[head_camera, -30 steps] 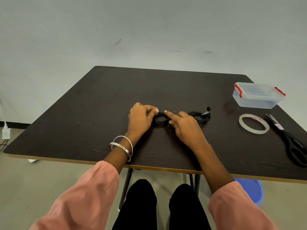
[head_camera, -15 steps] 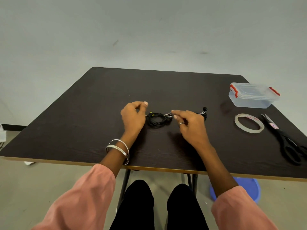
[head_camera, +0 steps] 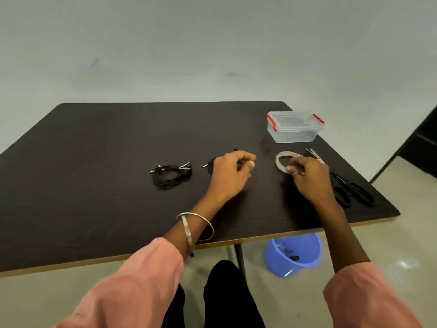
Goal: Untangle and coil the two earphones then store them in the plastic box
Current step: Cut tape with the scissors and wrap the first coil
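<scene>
clear plastic box [head_camera: 294,129] unlabelled; tape roll [head_camera: 282,159] print unreadable

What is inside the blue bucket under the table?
The blue bucket sits on the floor beside the table's leg. A few small dark scraps lie at its bottom; what they are is too small to tell. The table edge hides its far rim.

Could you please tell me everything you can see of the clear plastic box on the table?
The plastic box is a small rectangular container of clear, see-through plastic with a clear lid on top and a red clip latch at each short end. The lid looks closed and nothing shows inside. It stands upright and level near the far right corner of the dark table, beyond the tape roll. Neither hand touches it.
</scene>
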Demonstrator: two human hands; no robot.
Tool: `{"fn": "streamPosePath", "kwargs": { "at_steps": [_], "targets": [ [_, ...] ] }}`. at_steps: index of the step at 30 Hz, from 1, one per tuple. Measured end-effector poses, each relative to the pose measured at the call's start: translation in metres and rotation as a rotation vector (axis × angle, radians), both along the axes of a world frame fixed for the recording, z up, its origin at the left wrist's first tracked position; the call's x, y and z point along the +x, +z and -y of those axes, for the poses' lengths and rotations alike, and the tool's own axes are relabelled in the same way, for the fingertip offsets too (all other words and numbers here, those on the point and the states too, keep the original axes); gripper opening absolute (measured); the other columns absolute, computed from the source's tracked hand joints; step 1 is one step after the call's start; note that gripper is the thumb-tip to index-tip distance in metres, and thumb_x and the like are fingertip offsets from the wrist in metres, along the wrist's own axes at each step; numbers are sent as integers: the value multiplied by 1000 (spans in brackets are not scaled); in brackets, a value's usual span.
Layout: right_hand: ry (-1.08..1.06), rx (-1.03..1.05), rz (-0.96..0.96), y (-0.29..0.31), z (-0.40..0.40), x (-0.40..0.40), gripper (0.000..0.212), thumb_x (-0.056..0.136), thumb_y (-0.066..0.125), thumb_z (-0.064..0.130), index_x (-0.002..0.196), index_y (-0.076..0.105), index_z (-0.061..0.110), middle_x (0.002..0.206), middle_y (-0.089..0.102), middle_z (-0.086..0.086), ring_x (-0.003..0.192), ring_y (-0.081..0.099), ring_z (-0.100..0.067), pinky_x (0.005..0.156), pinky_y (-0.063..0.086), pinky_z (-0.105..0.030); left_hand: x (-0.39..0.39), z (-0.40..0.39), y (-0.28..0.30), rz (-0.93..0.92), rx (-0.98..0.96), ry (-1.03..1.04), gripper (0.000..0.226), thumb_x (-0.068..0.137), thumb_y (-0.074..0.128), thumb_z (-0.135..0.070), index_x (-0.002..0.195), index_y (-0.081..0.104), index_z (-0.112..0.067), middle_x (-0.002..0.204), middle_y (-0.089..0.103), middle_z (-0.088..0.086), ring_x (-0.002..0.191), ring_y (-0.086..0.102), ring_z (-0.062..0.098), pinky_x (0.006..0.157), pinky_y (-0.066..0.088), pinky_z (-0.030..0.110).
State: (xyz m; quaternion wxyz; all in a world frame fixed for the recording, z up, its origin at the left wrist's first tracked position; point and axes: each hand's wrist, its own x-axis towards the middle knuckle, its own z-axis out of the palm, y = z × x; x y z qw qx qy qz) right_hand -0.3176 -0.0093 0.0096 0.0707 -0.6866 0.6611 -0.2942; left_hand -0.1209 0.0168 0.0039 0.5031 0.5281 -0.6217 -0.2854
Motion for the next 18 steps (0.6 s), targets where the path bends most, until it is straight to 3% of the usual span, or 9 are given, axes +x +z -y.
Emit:
{"fn": "streamPosePath", "kwargs": {
  "at_steps": [3, 5, 8, 13, 16, 18],
  "targets": [
    [34, 51, -214, -9, 7, 3, 32, 90, 62, 26, 111, 65, 2, 115, 64, -18, 112, 53, -39, 93, 43, -45, -25, 16, -8, 205, 68, -81, 32, 92, 57, -7, 123, 62, -6, 114, 66, 10, 100, 65, 18, 94, 44, 18],
    [8, 69, -303, -12, 11, 7, 30, 94, 56, 30, 117, 64, 13, 122, 58, -13, 117, 45, -35, 93, 35, -42, -33, 26, -12, 294, 88, -89, 40, 92, 52, -4, 132, 54, -3, 126, 58, 15, 111, 59, 23, 95, 35, 14],
    [-1, 66, -285, -15, 14, 9, 25, 95, 51, 17, 113, 68, 14, 120, 57, -9, 116, 43, -30, 87, 30, -37, -38, 38, -17, 358, 90, -85, 46, 94, 49, -4, 139, 44, -1, 134, 51, 18, 120, 53, 28, 103, 33, 23],
    [59, -10, -157, -18, 8, 1, 27, 89, 54, 2, 107, 69, 13, 115, 61, -7, 113, 46, -28, 86, 28, -35, -45, 51, -23, 413, 75, -62, 49, 93, 55, -11, 141, 43, -6, 134, 55, 15, 119, 54, 30, 105, 39, 37],
    [117, -88, -37, -20, 5, -1, 25, 86, 58, -1, 104, 71, 11, 108, 64, -8, 107, 51, -28, 93, 38, -44, -47, 53, -24, 277, 85, -2, 44, 91, 60, -14, 134, 53, -8, 128, 62, 11, 119, 57, 24, 105, 41, 32],
    [152, -116, -9, -22, 5, -2, 24, 84, 60, -1, 102, 72, 10, 103, 65, -8, 102, 53, -29, 89, 43, -50, -47, 52, -23, 190, 75, 16, 36, 89, 65, -16, 124, 63, -10, 116, 69, 8, 107, 64, 19, 101, 46, 32]
  ]
}}
